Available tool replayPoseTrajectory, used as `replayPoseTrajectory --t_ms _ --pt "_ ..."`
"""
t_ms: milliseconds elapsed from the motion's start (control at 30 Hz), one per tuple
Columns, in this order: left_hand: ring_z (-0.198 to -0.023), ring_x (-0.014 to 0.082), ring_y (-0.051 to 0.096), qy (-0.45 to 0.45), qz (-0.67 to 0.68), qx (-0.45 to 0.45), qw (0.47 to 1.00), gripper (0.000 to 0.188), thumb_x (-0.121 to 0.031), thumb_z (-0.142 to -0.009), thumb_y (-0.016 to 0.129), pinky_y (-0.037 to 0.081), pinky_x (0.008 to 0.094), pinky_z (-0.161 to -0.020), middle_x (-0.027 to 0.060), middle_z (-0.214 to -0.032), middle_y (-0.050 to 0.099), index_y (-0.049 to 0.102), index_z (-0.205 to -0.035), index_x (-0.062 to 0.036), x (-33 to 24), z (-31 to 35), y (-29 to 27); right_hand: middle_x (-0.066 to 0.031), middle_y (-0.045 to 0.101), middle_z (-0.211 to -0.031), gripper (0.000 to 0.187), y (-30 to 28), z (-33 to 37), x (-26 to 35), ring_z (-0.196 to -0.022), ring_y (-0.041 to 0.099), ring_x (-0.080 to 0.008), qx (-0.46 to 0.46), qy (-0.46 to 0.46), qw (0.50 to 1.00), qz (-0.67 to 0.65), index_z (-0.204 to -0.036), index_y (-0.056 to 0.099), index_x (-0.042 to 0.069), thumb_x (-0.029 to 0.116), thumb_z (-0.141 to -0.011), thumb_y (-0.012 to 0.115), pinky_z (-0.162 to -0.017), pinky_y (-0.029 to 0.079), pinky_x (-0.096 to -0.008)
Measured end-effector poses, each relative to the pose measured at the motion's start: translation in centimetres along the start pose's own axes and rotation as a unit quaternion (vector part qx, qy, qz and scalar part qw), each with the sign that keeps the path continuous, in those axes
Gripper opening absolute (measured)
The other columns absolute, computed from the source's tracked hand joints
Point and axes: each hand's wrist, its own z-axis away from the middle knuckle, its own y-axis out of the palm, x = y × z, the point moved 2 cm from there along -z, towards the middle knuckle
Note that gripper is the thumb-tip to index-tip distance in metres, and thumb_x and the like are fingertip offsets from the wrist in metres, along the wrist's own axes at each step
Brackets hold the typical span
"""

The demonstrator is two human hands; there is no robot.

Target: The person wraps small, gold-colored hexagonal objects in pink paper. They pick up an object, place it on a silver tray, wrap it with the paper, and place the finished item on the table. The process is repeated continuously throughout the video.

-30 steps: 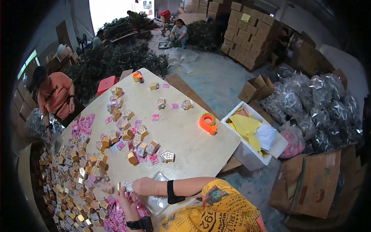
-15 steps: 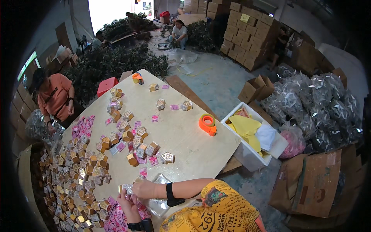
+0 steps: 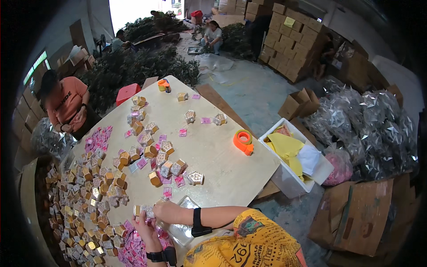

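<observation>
Near the front edge of the table (image 3: 222, 164) my two hands meet at a small gold and clear-wrapped box (image 3: 143, 211). My left hand (image 3: 146, 227) has its fingers closed around it from below. Beside it, my right hand (image 3: 165, 212) is closed against the box's right end; its fingertips are partly hidden. Under my right wrist lies a clear plastic tray (image 3: 182, 229). Pink printed cards (image 3: 132, 249) form a heap by my left forearm. To the left is a large pile of gold and silvery boxes (image 3: 91, 204), with several more boxes (image 3: 178, 167) and pink cards across the table.
An orange tape dispenser (image 3: 243, 142) lies near the table's right edge. Beyond it stands a white foam box (image 3: 289, 184) holding yellow and white cloth. A person in an orange shirt (image 3: 69, 100) stands at the left. Cardboard cartons (image 3: 369, 216) and silvery wrapped stars (image 3: 369, 124) fill the right.
The view has shifted slightly, so the scene sits a little lower and farther right. My hands stay together at the box. The person in orange has brought their hands together.
</observation>
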Motion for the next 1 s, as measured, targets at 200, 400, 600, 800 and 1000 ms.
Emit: replayPoseTrajectory --t_ms 200,400,600,800,1000 --pt "-0.076 0.0187 0.054 -0.021 0.013 -0.019 1.0 0.055 -0.012 -0.079 0.066 0.048 0.0277 -0.056 0.0061 -0.1 0.054 0.035 -0.125 -0.0152 -0.2 1.0 0.2 -0.0185 0.063 -0.077 0.014 0.3 -0.1 0.4 -0.074 0.064 -0.0333 0.052 0.039 0.998 -0.011 -0.074 0.06 -0.001 0.013 -0.075 0.057 -0.065 0.051 -0.041" --pt "-0.081 0.02 0.056 0.004 0.048 0.034 0.998 0.054 -0.013 -0.08 0.065 0.05 0.0291 -0.059 0.0065 -0.101 0.054 0.035 -0.124 -0.0158 0.0 0.3 -0.3 -0.0199 0.061 -0.072 0.016 -0.7 -0.2 0.6 -0.07 0.063 -0.0349 -0.002 0.056 0.997 -0.058 -0.074 0.057 -0.002 0.013 -0.075 0.055 -0.061 0.051 -0.0416" --pt "-0.067 0.016 0.058 -0.066 0.065 0.036 0.995 0.034 -0.032 -0.082 0.063 0.05 0.0266 -0.053 0.0008 -0.09 0.059 0.046 -0.107 -0.0152 -0.4 0.8 -0.3 -0.0217 0.059 -0.07 0.013 -0.7 -0.1 0.6 -0.066 0.061 -0.0363 -0.018 0.031 0.998 -0.052 -0.074 0.056 -0.003 0.01 -0.075 0.054 -0.059 0.05 -0.0422" --pt "-0.076 0.0195 0.06 -0.03 0.05 0.022 0.998 0.034 -0.032 -0.084 0.06 0.053 0.032 -0.057 0.005 -0.1 0.056 0.043 -0.11 -0.016 -0.8 1.5 0.9 -0.02 0.061 -0.073 0.013 0.0 0.3 0.1 -0.07 0.062 -0.0356 0.0 0.045 0.997 -0.065 -0.073 0.058 -0.001 0.011 -0.074 0.054 -0.062 0.05 -0.0427" --pt "-0.076 0.021 0.062 -0.03 0.115 0.092 0.989 0.028 -0.026 -0.087 0.058 0.053 0.0301 -0.056 0.0075 -0.093 0.058 0.044 -0.107 -0.0121 2.1 -1.9 -1.9 -0.021 0.057 -0.073 0.01 -1.3 -0.4 1.1 -0.071 0.06 -0.0368 -0.016 0.019 0.996 -0.091 -0.078 0.056 -0.002 0.007 -0.073 0.056 -0.062 0.049 -0.0426"
